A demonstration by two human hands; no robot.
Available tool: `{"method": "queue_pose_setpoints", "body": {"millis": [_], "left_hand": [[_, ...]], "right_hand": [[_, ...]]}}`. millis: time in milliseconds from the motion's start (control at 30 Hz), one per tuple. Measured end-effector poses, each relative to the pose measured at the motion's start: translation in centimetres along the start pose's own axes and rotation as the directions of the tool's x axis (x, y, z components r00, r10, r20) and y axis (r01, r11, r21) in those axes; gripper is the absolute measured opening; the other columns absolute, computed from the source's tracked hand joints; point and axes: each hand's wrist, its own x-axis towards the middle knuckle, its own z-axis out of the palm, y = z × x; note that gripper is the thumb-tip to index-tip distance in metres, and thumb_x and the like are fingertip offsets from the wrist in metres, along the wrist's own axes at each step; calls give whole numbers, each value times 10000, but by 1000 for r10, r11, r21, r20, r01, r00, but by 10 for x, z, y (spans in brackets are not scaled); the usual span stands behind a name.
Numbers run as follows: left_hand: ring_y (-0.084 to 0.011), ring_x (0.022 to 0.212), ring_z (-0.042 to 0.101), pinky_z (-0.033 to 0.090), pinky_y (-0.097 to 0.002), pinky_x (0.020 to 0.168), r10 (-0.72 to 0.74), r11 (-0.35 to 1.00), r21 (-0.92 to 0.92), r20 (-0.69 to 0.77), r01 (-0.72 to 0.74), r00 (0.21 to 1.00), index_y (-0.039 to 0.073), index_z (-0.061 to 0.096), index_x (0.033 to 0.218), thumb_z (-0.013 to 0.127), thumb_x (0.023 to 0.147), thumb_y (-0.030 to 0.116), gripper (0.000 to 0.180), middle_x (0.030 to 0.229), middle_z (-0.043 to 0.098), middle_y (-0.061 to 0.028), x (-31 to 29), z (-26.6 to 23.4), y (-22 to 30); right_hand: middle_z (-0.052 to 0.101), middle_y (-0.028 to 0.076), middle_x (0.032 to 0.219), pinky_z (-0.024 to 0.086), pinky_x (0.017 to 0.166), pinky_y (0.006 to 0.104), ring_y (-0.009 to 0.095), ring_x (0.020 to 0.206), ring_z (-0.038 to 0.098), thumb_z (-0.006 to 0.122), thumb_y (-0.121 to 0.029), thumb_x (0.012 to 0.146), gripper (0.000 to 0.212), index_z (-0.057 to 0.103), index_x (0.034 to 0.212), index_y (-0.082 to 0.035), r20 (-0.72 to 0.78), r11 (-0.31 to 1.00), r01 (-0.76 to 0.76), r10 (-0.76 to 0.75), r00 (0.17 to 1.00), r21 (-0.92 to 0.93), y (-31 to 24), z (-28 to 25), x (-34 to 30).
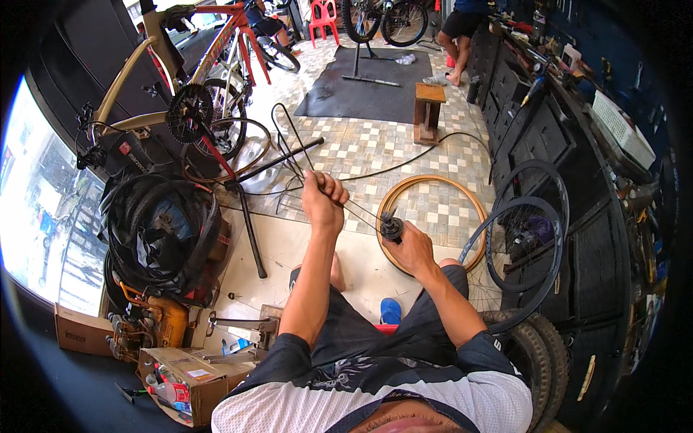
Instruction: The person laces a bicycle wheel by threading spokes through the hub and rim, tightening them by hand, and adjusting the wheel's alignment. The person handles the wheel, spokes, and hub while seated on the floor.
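My left hand (325,200) is raised in front of me, closed in a fist round a thin black cord (361,215). From the fist the cord runs down and right to a dark round part that looks like a bicycle hub (392,228). That part sits in the grip of my right hand (411,249), whose fingers are curled about its lower side. Its exact kind is hard to make out. Past my left fist, a thin dark loop (279,115) stands up; whether it belongs to the same cord I cannot tell.
A tan-walled tyre (482,209) lies on the floor beyond my right hand. Wheel rims (556,187) lean against dark cabinets (577,267) at right. To the left are a black stand (250,238), piled tyres (112,209), a bike frame (119,86) and cardboard boxes (224,368). A wooden stool (429,112) stands ahead.
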Motion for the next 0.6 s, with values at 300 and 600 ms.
{"method": "queue_pose_setpoints", "body": {"millis": [300, 600], "left_hand": [[-98, 509, 274, 257, -259, 429, -263, 965, 46, 165, 259, 951, 147, 451, 873, 446, 1141, 487, 433, 658, 324, 24, 20, 6, 26], [-102, 554, 327, 321, -276, 497, -199, 977, 112, 181, 180, 963, 145, 491, 909, 502, 1131, 445, 374, 686, 351, 23, 17, 18, 30]], "right_hand": [[723, 178, 966, 565, 761, 485, 413, 919, 714, 763, -349, 869, 332, 730, 1085, -99, 273, 948, 101, -187, 944, 302, -14, -16, 3], [740, 175, 952, 574, 757, 508, 441, 898, 711, 768, -355, 842, 357, 714, 1067, -83, 161, 990, 89, -105, 981, 105, -28, -18, 1]]}}
